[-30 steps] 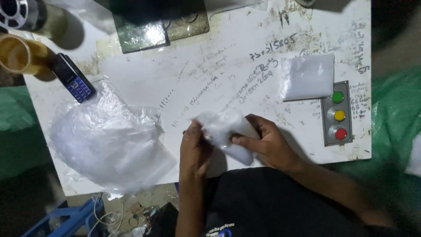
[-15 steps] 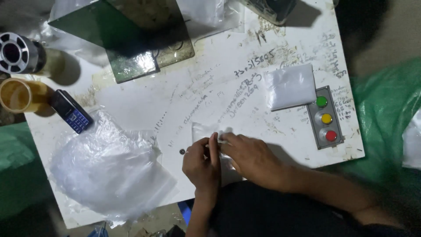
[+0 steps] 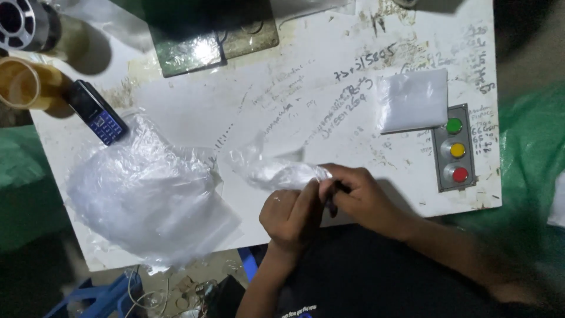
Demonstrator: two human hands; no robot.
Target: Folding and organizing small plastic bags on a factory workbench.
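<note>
Both hands — left, right — pinched shut on a clear bag near the table's front edge, mouth held together.

A white desk, scuffed and scribbled over with handwriting, carries everything here. A heap of clear plastic bags lies at its near left corner, and just above it lies a dark mobile phone. A folded white packet lies toward the right, just beside a grey panel with green, yellow and red buttons. A shiny metal plate sits at the far edge. A small clear bag lies near the front.
</note>
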